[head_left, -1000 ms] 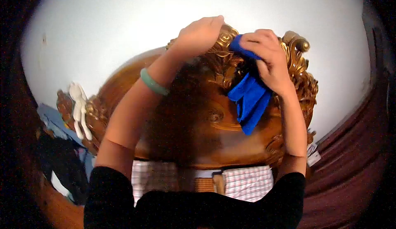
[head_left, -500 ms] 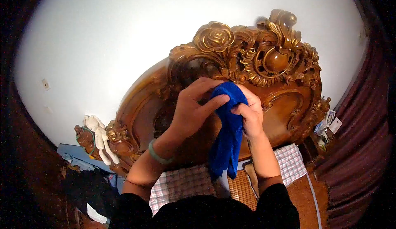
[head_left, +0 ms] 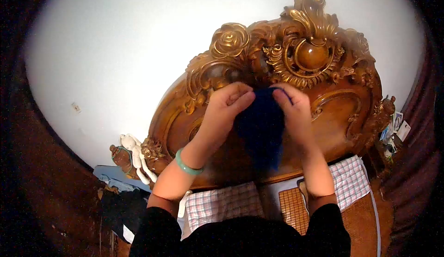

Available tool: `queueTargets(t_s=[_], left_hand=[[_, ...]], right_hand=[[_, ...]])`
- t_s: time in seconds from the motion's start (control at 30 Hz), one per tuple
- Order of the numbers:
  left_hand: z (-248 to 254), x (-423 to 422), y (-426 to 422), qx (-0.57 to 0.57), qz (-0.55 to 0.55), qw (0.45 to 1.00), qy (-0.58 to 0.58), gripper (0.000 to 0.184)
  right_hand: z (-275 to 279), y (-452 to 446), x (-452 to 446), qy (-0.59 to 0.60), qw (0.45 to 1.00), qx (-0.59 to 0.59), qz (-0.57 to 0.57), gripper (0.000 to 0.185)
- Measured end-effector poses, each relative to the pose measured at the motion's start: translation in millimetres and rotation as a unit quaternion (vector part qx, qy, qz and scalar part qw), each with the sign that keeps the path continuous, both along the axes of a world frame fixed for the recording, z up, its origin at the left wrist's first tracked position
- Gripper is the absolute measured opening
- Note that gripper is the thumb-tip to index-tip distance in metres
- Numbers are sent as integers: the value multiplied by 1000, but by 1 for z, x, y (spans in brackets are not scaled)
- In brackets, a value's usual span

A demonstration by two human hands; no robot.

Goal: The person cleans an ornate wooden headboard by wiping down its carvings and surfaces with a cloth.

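Observation:
A dark blue cloth [head_left: 261, 127] hangs down between my two hands, its top edge stretched between them and its lower part narrowing toward the bottom. My left hand [head_left: 229, 104], with a pale green bangle [head_left: 187, 163] at the wrist, pinches the cloth's upper left corner. At the upper right corner, my right hand [head_left: 295, 109] grips the same edge between thumb and fingers. Behind the cloth stands a carved wooden headboard [head_left: 342, 127] with gilded flowers and scrolls. The cloth is in shade, so its folds are hard to make out.
Checked pillows [head_left: 226, 206] lie below the headboard, near a woven bamboo mat [head_left: 292, 206]. A white stuffed toy [head_left: 135, 155] hangs at the headboard's left end. Cards and small items [head_left: 395, 130] sit at the right, beside a dark curtain [head_left: 416, 178].
The blue cloth was bunched and folded over in both hands; now it is spread between them by its top edge. My hands have moved apart, and the view has shifted slightly.

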State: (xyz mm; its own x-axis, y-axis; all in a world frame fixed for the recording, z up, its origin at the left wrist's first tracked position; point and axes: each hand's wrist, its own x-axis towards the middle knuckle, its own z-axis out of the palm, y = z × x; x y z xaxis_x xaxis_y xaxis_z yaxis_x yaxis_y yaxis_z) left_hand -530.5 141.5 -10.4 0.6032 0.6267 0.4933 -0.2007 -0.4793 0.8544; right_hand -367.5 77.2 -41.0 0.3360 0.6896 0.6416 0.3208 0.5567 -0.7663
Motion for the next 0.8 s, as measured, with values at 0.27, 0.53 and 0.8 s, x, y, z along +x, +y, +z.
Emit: queueTargets(t_s=[0.27,0.53,0.8], left_hand=[[27,40,10,85,184,971,-125,23],[29,58,13,20,141,957,-252,19],[9,77,21,-78,88,953,-280,24]], right_hand=[[102,12,18,-284,930,174,-154,27],[154,6,38,-445,885,61,-122,23],[164,32,34,-454,886,34,-89,28]])
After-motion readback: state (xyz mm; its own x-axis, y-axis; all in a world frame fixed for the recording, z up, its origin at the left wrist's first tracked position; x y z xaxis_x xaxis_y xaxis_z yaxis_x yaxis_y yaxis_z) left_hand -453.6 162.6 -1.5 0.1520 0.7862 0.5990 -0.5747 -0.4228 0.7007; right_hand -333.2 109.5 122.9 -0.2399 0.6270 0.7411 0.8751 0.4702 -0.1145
